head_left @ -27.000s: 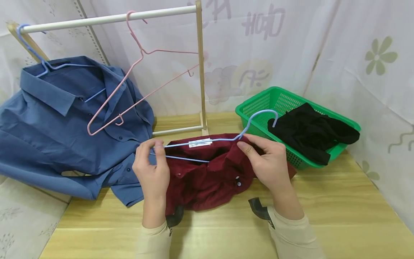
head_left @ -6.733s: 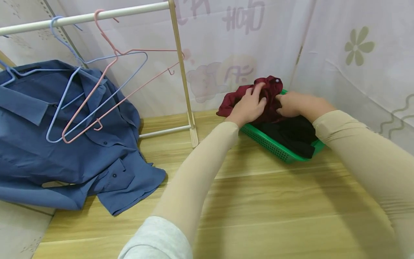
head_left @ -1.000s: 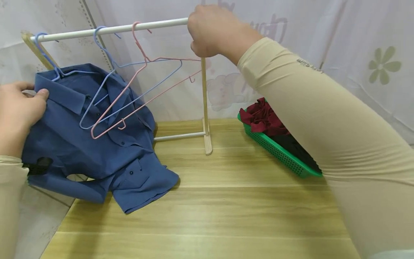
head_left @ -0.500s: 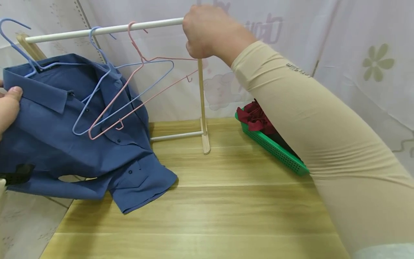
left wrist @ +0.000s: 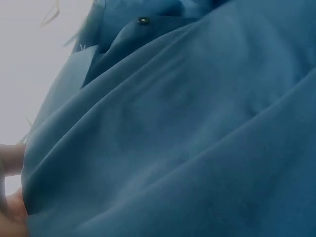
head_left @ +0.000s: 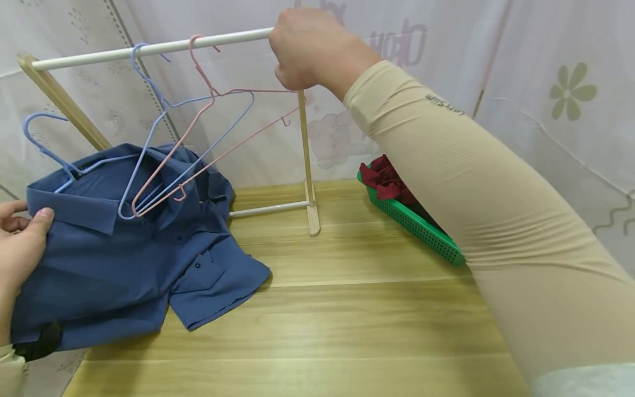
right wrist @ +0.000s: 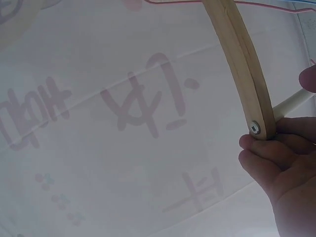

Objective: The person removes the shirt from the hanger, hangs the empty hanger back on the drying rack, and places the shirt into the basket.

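At the left of the head view my left hand (head_left: 20, 242) pinches the blue shirt (head_left: 109, 264) at its collar, thumb in front. Inside the collar is a blue hanger (head_left: 44, 150), its hook free of the rail and below it. The left wrist view is mostly filled by the shirt's cloth (left wrist: 173, 123). My right hand (head_left: 312, 49) grips the right end of the white rail (head_left: 163, 47) of the clothes rack. In the right wrist view, its fingers lie around the corner where rail and wooden post (right wrist: 242, 59) meet.
A bare blue hanger (head_left: 159, 99) and a pink hanger (head_left: 208, 91) hang from the rail, overlapping the shirt. On the wooden table (head_left: 317, 320), a green basket (head_left: 416, 229) holds a maroon shirt (head_left: 389, 179) and black cloth, partly behind my right arm.
The blue shirt's hanger has come off the rail, moving left, then down with my left hand. My right hand keeps its grip. Earlier, the maroon shirt was off its hanger and put into the basket.
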The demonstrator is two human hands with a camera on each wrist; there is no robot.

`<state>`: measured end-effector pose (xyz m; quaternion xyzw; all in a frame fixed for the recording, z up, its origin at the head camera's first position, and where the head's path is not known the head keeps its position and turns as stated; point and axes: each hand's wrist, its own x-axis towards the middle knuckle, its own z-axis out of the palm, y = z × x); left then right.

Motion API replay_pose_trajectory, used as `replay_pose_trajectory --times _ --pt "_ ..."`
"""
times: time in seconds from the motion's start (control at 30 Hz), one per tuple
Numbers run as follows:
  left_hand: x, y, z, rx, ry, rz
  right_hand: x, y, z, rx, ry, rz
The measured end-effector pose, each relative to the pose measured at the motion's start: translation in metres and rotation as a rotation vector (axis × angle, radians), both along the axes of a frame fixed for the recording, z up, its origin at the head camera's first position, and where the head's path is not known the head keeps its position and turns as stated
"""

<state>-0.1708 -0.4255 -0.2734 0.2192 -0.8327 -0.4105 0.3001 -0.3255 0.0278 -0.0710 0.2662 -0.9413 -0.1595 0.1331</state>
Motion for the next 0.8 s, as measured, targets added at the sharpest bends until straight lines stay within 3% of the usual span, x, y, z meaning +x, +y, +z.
replay_pose_trajectory --times 0.1,0.17,0.3,0.4,0.5,0.57,0.63,0.73,0.8 --pt "0.01 0.006 -0.008 0.019 -0.01 -0.035 -0.001 0.0 0.0 0.006 0.006 0.009" --pt "0.018 0.008 -0.015 -0.021 -0.053 -0.043 -0.001 0.0 0.0 0.007 0.01 0.011" --pt "0.034 0.007 -0.036 -0.138 -0.174 -0.027 -0.001 0.0 -0.001 0.008 0.007 0.003" --pt "0.044 0.003 -0.051 -0.143 -0.229 -0.005 -0.002 -0.001 -0.001 0.008 0.006 0.001" --pt "0.052 0.004 -0.063 -0.135 -0.233 0.049 -0.002 -0.001 -0.001 0.008 0.01 0.001" --pt "0.056 0.008 -0.07 -0.175 -0.142 0.076 -0.003 -0.002 -0.001 0.011 0.011 0.0" --pt "0.06 0.014 -0.075 -0.242 0.036 0.055 -0.003 -0.003 -0.001 0.015 0.01 -0.004" --pt "0.063 0.022 -0.078 -0.419 0.362 -0.069 -0.003 -0.003 -0.002 0.018 0.007 -0.006" --pt "0.064 0.029 -0.075 -0.528 0.514 -0.151 -0.003 -0.003 -0.002 0.02 0.009 -0.008"
